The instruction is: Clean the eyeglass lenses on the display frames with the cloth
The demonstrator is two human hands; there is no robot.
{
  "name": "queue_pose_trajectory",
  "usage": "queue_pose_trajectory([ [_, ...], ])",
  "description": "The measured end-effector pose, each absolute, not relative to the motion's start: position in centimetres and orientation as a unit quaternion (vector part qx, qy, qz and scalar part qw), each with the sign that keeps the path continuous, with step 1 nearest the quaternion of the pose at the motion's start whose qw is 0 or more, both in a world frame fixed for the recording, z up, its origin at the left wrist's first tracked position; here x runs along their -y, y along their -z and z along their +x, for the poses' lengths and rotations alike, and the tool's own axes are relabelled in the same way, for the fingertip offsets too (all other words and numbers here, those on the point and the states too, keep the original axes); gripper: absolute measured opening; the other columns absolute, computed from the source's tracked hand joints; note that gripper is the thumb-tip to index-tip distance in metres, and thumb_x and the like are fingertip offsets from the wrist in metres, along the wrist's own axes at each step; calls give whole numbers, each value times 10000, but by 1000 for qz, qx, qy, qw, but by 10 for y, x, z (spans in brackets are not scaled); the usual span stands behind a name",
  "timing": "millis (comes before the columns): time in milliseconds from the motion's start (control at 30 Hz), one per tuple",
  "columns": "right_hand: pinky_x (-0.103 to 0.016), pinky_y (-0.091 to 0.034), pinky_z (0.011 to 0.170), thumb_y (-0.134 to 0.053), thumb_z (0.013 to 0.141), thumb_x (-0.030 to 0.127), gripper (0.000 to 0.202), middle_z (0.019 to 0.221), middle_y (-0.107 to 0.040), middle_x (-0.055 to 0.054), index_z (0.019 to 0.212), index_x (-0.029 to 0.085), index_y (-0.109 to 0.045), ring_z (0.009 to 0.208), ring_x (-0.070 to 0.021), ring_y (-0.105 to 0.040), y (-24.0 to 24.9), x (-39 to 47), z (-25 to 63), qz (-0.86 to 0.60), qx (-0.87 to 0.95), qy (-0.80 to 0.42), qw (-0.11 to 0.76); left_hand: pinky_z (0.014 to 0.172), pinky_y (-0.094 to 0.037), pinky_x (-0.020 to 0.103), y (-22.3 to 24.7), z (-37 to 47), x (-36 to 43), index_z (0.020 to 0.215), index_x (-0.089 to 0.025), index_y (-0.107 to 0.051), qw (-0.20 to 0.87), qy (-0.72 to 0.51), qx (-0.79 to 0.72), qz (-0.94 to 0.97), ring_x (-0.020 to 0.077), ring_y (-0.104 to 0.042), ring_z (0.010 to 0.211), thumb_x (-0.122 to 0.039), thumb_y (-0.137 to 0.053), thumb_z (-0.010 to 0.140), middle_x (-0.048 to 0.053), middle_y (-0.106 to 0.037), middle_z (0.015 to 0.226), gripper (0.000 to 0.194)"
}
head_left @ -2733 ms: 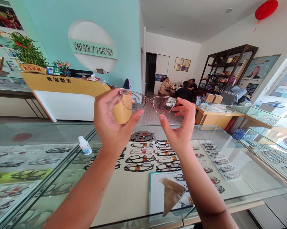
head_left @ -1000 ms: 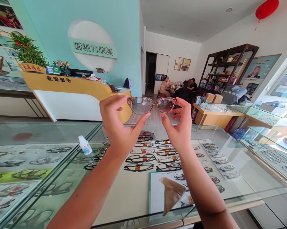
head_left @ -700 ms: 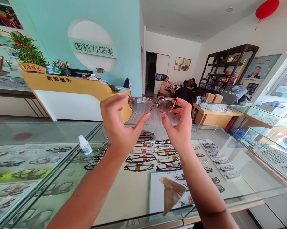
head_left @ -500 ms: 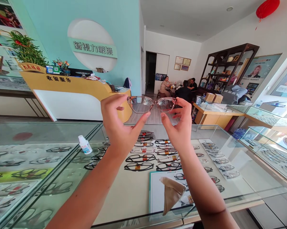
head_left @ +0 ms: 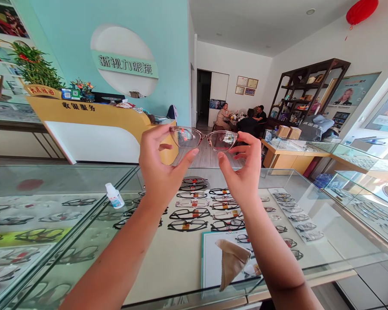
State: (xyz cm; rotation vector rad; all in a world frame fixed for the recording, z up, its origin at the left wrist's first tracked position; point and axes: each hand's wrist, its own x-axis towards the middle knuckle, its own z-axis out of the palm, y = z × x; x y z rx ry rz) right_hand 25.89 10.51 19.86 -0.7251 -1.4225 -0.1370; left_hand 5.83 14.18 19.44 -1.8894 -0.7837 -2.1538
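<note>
A pair of eyeglasses (head_left: 204, 137) with a clear, faintly pinkish frame is held up above the glass display case (head_left: 168, 267). My left hand (head_left: 163, 155) pinches its left end between thumb and fingers. At the other end, my right hand (head_left: 242, 165) grips the frame's right side, thumb below and fingers above. Reflections show in both lenses. On the glass top below lies a folded beige cleaning cloth (head_left: 233, 260), near my right forearm. A small white spray bottle (head_left: 115, 196) stands on the glass to the left of my left forearm.
Rows of eyeglasses (head_left: 189, 213) lie inside the case under the glass. Beyond it stands a yellow and white cashier counter (head_left: 93, 137). Several people (head_left: 224, 117) sit around a table at the back. Another glass case (head_left: 368, 206) runs along the right.
The eyeglasses have tilted slightly, and the reflections in the lenses have shifted. My left hand has moved a little up and to the right.
</note>
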Motion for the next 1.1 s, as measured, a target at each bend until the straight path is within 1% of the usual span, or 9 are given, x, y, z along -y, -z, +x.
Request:
queue_pose_trajectory([
  [233, -428, -592, 789, -747, 947, 256, 475, 1369, -628, -95, 1376, 302, -548, 943, -206, -717, -200, -103, 259, -306, 641, 70, 701, 835, -653, 506, -195, 59, -142, 1477, -422, -564, 53, 720, 260, -641, 365, -702, 1390, -431, -926, 870, 79, -683, 1524, 706],
  [433, -427, -595, 798, -730, 952, 267, 472, 1349, -631, -92, 1384, 306, -543, 948, -208, -709, -200, -104, 260, -307, 646, 81, 694, 829, -653, 492, -193, 58, -145, 1469, -410, -586, 47, 723, 259, -638, 354, -717, 1363, -396, -945, 850, 71, -704, 1494, 715],
  [667, -417, -597, 807, -701, 975, 279, 473, 1356, -644, -101, 1421, 304, -546, 966, -212, -712, -199, -105, 262, -316, 651, 74, 686, 828, -655, 501, -191, 55, -147, 1470, -400, -578, 83, 720, 273, -633, 345, -723, 1302, -440, -965, 823, 78, -695, 1471, 754],
  [800, -421, -598, 819, -689, 981, 292, 459, 1350, -657, -96, 1419, 307, -552, 953, -206, -712, -199, -105, 262, -316, 648, 67, 690, 791, -640, 487, -192, 56, -147, 1478, -410, -559, 114, 715, 280, -630, 341, -720, 1280, -473, -953, 822, 81, -689, 1449, 768],
  [1100, -461, -610, 850, -670, 1005, 353, 448, 1391, -680, -113, 1437, 312, -557, 934, -214, -709, -197, -107, 261, -337, 639, 18, 691, 736, -587, 494, -198, 64, -131, 1398, -387, -585, 201, 718, 273, -608, 349, -688, 1213, -513, -975, 778, 96, -676, 1303, 743],
])
